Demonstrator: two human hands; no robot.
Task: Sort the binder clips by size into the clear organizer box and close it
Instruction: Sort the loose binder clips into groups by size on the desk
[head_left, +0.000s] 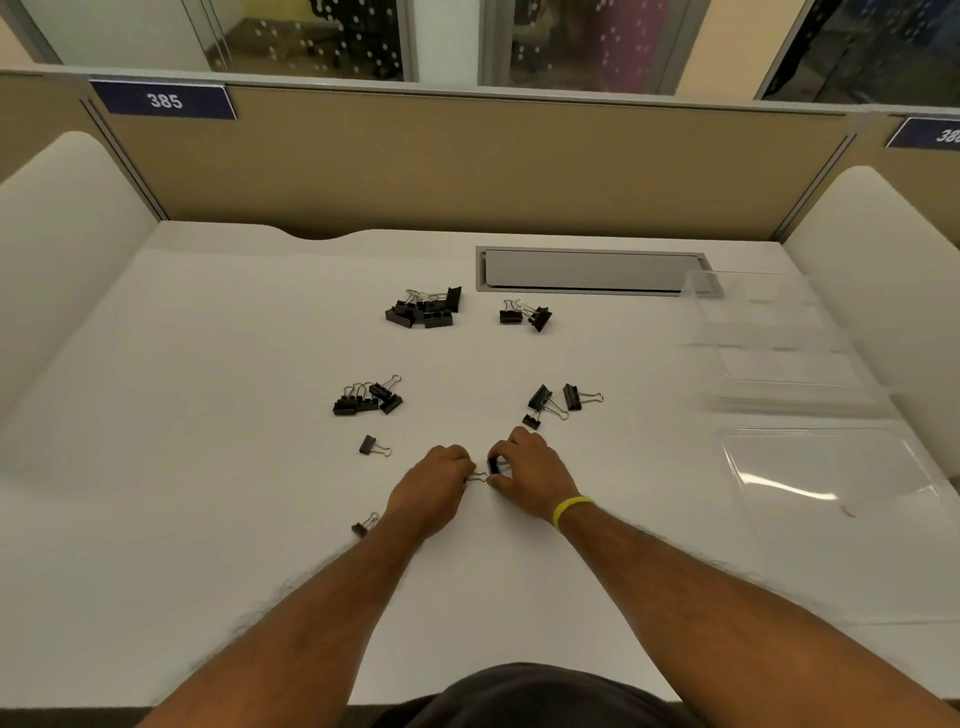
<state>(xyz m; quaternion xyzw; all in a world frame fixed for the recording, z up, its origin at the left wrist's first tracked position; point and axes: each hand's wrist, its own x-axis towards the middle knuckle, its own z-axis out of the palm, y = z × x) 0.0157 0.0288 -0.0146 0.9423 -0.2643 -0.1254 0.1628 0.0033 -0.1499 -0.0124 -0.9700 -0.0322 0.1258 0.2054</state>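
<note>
Both hands (480, 475) pinch one binder clip (493, 466), fingers largely hiding it.

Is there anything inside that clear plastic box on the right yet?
The clear organizer box lies open, and no binder clips show in its compartments. All clips sit on the desk. The glare leaves the farthest compartments uncertain.

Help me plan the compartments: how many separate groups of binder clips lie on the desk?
4 groups: far centre pile, far right pair, left cluster, right trio. Two singles lie apart; another is held between both hands.
</note>
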